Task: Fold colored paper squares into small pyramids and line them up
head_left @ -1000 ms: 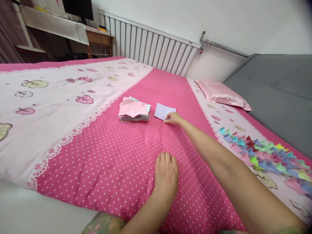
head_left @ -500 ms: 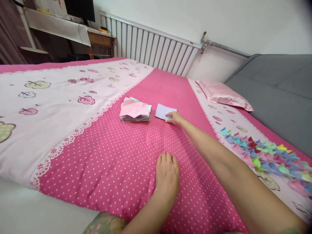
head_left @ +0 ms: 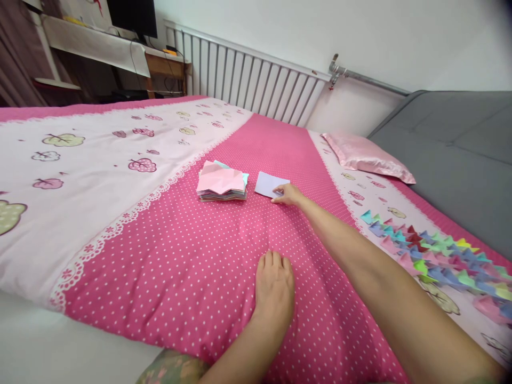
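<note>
My right hand [head_left: 287, 194] reaches out to a lavender sheet or pad of paper [head_left: 269, 184] lying on the bed. Thumb and fingers grip its near right corner. To the left of it sits a pile of creased papers [head_left: 221, 180], a pink one on top and a light blue edge sticking out behind. My left hand [head_left: 275, 285] lies on the dotted pink bedspread [head_left: 192, 266] closer to me, palm down, its fingers stretched out side by side, holding nothing.
Rows of small folded paper pieces [head_left: 444, 256] in many colours stand at the right. A pink pillow [head_left: 368, 157] lies against the grey headboard [head_left: 452, 154]. Beyond the bed are a white radiator [head_left: 248, 69] and a desk [head_left: 166, 63] with a monitor [head_left: 132, 18].
</note>
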`<state>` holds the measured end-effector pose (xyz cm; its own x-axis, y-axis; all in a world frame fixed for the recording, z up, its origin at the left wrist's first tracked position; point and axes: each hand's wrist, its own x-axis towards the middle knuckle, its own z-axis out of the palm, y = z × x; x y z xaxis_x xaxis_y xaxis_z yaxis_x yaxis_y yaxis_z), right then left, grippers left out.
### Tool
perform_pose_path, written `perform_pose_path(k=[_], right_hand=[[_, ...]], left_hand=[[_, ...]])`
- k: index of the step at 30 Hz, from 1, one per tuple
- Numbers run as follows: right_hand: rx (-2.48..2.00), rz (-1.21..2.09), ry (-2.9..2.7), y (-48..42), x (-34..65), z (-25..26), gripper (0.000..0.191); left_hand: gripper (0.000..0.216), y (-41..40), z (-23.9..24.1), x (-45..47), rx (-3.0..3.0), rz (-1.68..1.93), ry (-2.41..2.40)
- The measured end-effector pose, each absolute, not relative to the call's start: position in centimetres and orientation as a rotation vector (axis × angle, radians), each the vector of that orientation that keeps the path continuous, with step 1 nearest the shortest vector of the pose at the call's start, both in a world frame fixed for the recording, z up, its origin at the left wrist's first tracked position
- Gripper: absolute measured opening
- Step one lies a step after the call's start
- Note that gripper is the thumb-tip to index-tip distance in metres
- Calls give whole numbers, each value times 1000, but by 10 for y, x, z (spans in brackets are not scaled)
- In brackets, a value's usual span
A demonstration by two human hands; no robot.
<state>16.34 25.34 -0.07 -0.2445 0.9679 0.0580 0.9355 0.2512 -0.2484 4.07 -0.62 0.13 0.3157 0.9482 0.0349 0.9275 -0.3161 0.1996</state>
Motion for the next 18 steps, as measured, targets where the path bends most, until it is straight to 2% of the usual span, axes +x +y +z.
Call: perform_pose_path(k=[2, 9, 18], right_hand=[[-1803, 214, -2311, 252, 161, -3, 52], [-1812, 199, -2294, 251, 160, -5, 40], [-1793, 261, -2311, 254, 165, -2, 36]], left_hand=[[32, -6, 2, 40, 2418, 219, 1745], [31, -7, 2, 40, 2414, 255, 1737], [33, -7, 2, 40, 2442, 201, 1757]])
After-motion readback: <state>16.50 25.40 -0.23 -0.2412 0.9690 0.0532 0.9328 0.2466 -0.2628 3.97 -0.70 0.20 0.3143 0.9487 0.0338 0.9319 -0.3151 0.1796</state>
